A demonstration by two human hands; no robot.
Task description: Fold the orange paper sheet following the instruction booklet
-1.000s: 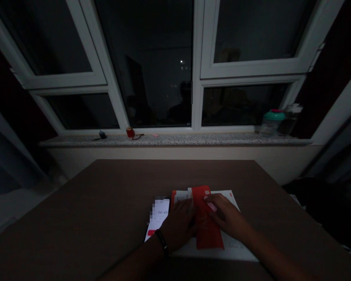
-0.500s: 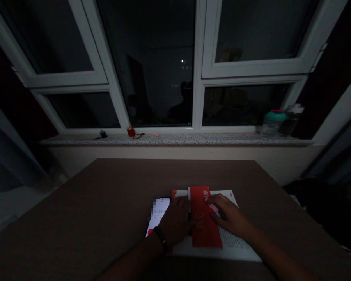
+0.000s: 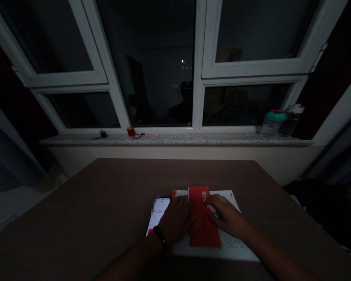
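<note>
A red folded sheet (image 3: 203, 230) with pale printing lies lengthwise over a white printed booklet (image 3: 236, 244) with red corners. My left hand (image 3: 177, 220), a dark band on its wrist, rests flat at the sheet's left edge, fingers stretched forward over the booklet. From the right, my right hand (image 3: 226, 214) curls its fingers and thumb about a small pink block (image 3: 211, 208), which lies against the red sheet; its exact kind is too dim to make out. Beside my left hand is a phone (image 3: 159, 212) with a lit screen showing digits, partly covered by that hand.
The brown table (image 3: 105, 203) reaches toward a wall below a stone windowsill (image 3: 175, 139). On the sill stand a clear jar with a teal lid (image 3: 273, 123), a small red item (image 3: 131, 131) and a small dark bottle (image 3: 103, 134). Dark windows rise behind.
The red sheet has shifted slightly left over the booklet. My right hand and the pink block have moved a little left with it, while my left hand stays nearly where it was.
</note>
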